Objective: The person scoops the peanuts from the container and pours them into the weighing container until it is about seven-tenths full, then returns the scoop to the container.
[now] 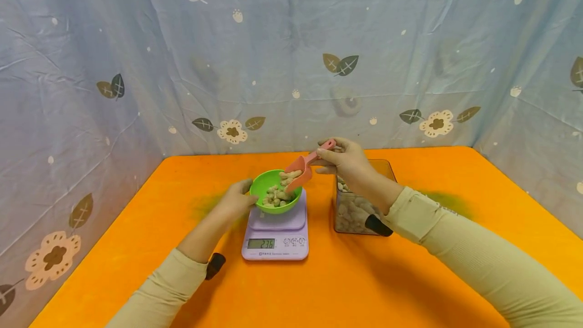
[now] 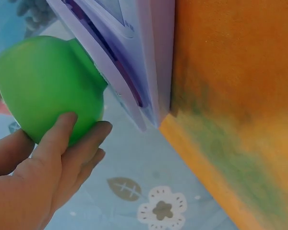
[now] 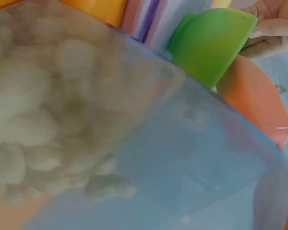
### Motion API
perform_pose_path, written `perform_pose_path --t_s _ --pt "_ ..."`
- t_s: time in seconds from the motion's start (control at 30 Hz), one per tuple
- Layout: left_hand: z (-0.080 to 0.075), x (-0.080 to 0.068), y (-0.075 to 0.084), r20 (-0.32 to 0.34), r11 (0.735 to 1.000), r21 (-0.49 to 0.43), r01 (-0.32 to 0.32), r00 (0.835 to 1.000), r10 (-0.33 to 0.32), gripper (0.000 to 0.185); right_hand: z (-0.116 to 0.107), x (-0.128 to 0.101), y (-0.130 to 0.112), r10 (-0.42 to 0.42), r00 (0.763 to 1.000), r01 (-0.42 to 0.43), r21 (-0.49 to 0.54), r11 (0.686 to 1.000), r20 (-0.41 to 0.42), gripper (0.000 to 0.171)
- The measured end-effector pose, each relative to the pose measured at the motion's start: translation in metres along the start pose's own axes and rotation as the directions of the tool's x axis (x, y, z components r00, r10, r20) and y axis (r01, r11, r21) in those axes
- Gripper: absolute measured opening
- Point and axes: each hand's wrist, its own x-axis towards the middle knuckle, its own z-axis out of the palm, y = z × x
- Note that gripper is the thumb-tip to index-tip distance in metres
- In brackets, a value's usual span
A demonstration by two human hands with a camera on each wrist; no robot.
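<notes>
A green bowl (image 1: 268, 210) holding several peanuts (image 1: 277, 197) sits on the platform of a lilac kitchen scale (image 1: 279, 222). My left hand (image 1: 236, 200) holds the bowl at its left side, with fingers (image 2: 62, 132) against the outer wall in the left wrist view. Pinched by its handle in my right hand (image 1: 348, 163) is a pink scoop (image 1: 300, 178), tilted down over the bowl's right rim with peanuts at its mouth. The right wrist view shows the scoop (image 3: 254, 103) close beside the bowl (image 3: 211, 45).
To the right of the scale stands a clear bin (image 1: 338, 216) of peanuts (image 1: 352, 212), under my right forearm. The scale's display (image 1: 261, 244) shows digits that look like 236. An orange tabletop (image 1: 291, 297) lies beneath, and a patterned blue curtain (image 1: 282, 65) hangs behind.
</notes>
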Motion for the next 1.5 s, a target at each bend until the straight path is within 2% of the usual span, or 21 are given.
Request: perform_pose_path --t_s 0.2,0.4,0.57,0.67,0.8,0.97,1.07,1.17,1.27,1.33,1.43,1.5 --pt "0.001 -0.001 0.000 0.001 1.000 -0.002 -0.007 1.000 0.007 0.057 0.000 -0.005 -0.007 -0.081 0.997 0.082 -0.057 0.995 0.014 0.037" --pt "0.000 -0.001 -0.001 0.001 1.000 -0.016 0.002 1.000 -0.002 0.058 -0.011 -0.012 -0.013 -0.091 0.996 0.091 0.026 0.995 -0.001 0.037" --pt "-0.005 -0.003 0.001 -0.006 1.000 0.002 0.005 1.000 -0.005 0.059 -0.027 -0.018 -0.017 -0.126 0.992 0.128 0.131 0.983 -0.025 0.025" --pt "-0.008 -0.005 0.003 -0.026 0.999 0.035 -0.018 0.999 0.019 0.057 -0.037 -0.024 -0.020 -0.156 0.987 0.159 0.204 0.966 -0.031 0.018" --pt "-0.010 -0.009 0.008 -0.084 0.995 0.069 -0.068 0.994 0.073 0.056 -0.054 -0.032 -0.026 -0.188 0.982 0.187 0.315 0.930 -0.026 0.015" --pt "-0.009 -0.014 0.017 -0.144 0.991 0.036 -0.130 0.981 0.134 0.054 -0.078 -0.041 -0.029 -0.218 0.976 0.201 0.405 0.892 -0.005 0.013" --pt "-0.005 -0.017 0.022 -0.159 0.986 0.014 -0.165 0.973 0.165 0.052 -0.092 -0.046 -0.029 -0.219 0.976 0.200 0.415 0.888 -0.002 0.012" --pt "0.004 -0.017 0.029 -0.154 0.982 -0.004 -0.190 0.970 0.187 0.052 -0.105 -0.050 -0.030 -0.203 0.979 0.196 0.344 0.918 -0.015 0.012" --pt "0.015 -0.018 0.036 -0.127 0.981 -0.020 -0.193 0.974 0.189 0.051 -0.114 -0.052 -0.030 -0.177 0.984 0.179 0.190 0.965 -0.027 0.010" --pt "0.024 -0.018 0.041 -0.103 0.983 -0.037 -0.180 0.979 0.175 0.052 -0.118 -0.053 -0.031 -0.152 0.988 0.154 0.074 0.985 -0.031 0.009" --pt "0.038 -0.017 0.047 -0.067 0.984 -0.062 -0.165 0.985 0.161 0.051 -0.122 -0.054 -0.033 -0.117 0.993 0.111 -0.134 0.985 -0.033 0.018" --pt "0.049 -0.015 0.050 -0.038 0.985 -0.084 -0.149 0.988 0.146 0.052 -0.121 -0.054 -0.036 -0.088 0.995 0.073 -0.291 0.954 -0.038 0.030"
